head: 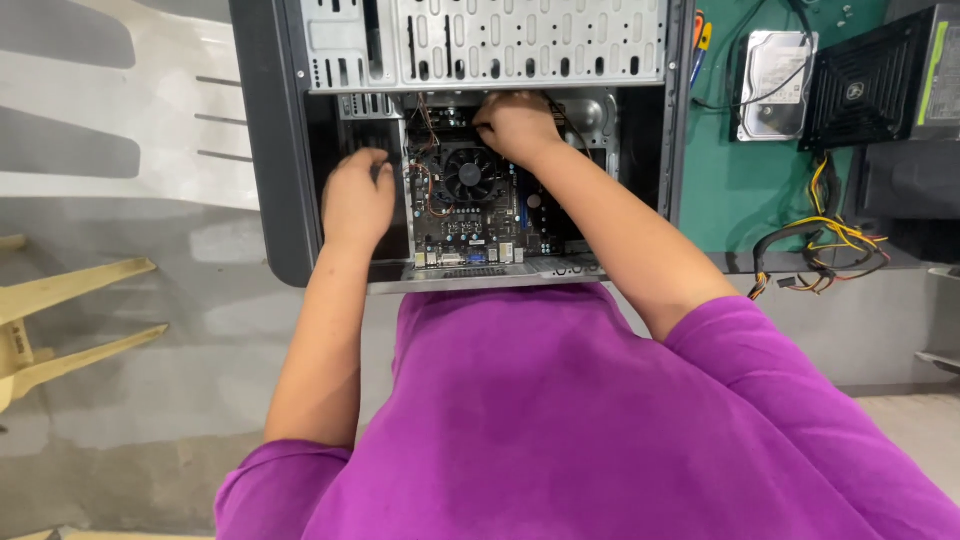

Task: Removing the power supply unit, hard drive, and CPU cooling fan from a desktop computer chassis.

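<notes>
Deep inside case (290,200), right hand (515,125), left hand (355,200)

A green table top (745,190) carries a silver hard drive (776,85), a black power supply box (880,75) and a bundle of yellow, black and red cables (825,245). Below lies a grey concrete floor (180,380). A white plastic chair (110,100) stands at left, with pale wooden legs (60,320) near it.

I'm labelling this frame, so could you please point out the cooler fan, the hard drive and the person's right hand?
cooler fan (469,174), head view, on the fan hub.
hard drive (777,84), head view, on its silver top cover.
right hand (515,125), head view, on the back of the hand.
</notes>
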